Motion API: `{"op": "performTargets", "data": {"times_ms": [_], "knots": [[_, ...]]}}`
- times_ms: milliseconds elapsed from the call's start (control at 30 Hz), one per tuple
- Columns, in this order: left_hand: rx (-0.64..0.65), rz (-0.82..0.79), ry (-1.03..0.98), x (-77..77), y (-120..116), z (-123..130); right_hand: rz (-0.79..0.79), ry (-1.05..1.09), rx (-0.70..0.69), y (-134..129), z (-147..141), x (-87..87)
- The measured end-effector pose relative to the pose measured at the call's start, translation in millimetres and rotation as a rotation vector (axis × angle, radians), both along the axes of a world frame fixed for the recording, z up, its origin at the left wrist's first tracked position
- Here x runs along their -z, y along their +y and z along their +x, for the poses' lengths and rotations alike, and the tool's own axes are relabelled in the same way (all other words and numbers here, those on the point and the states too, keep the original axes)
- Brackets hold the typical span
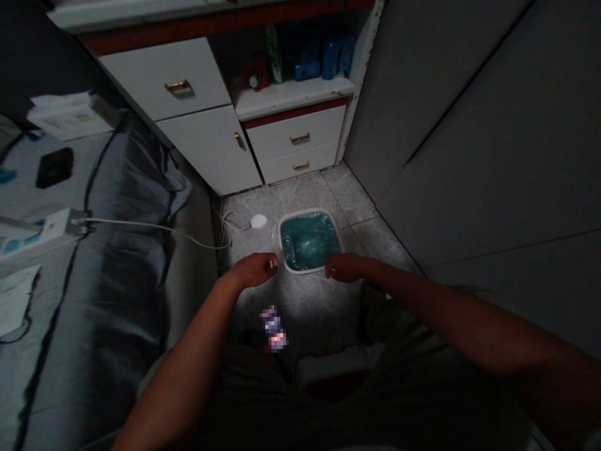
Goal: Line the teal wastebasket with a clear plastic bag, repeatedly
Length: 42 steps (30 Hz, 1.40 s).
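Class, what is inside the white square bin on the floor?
A teal plastic liner lines the white square bin; anything beneath the liner stays hidden.

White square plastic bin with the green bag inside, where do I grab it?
Probably the white rim at its near edge, coming down from above with your left hand and right hand. The bin sits flat on the grey tiled floor, and that straight raised edge is easy to pinch; both hands are already close.
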<state>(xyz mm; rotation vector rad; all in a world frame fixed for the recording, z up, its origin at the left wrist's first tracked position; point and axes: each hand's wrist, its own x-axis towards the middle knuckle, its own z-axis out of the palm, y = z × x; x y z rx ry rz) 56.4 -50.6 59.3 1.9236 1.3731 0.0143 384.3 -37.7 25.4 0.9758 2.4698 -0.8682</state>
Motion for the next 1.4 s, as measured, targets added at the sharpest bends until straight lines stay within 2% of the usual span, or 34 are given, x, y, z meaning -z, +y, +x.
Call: {"op": "performTargets", "data": {"times_ms": [100, 200, 300, 433, 533, 600, 700, 800, 1033, 1267, 1400], "knots": [[-0.025, -0.028, 0.036, 7.5, -0.9, -6.2, -0.049, -0.061, 0.015, 3.6, -2.1, -2.1], [-0.046, -0.023, 0.054, 12.6, -0.5, -12.2, -0.071, -0.103, 0.027, 10.9, -5.1, -15.3], [-0.062, -0.013, 0.116, 11.8, -0.9, -13.0, -0.078, -0.084, 0.055, 25.1, -4.6, -41.5], [0.002, -0.055, 0.283, 3.4, -3.2, -0.4, -0.071, 0.135, 0.109, 56.3, 3.9, -89.9], [0.051, -0.102, 0.362, 1.8, -4.5, 13.7, 0.067, 0.299, 0.238, 82.3, 8.4, -119.1], [0.07, -0.136, 0.38, 5.6, -4.6, 20.6, 0.213, 0.386, 0.354, 97.3, 7.4, -127.4], [0.091, -0.173, 0.399, 15.6, -3.6, 23.9, 0.443, 0.501, 0.504, 113.3, 2.1, -123.2], [0.102, -0.178, 0.415, 24.3, -2.5, 21.5, 0.566, 0.511, 0.587, 120.6, -2.2, -111.7], [0.097, -0.162, 0.412, 28.6, 0.3, 20.2, 0.544, 0.289, 0.664, 122.5, 0.5, -103.3], [0.015, -0.118, 0.336, 28.8, 13.0, 11.2, 0.478, 0.284, 0.675, 127.2, 6.4, -97.5], [-0.045, -0.068, 0.408, 39.4, 26.7, 1.7, 0.499, 0.256, 0.681, 131.7, 16.9, -81.2]]}}
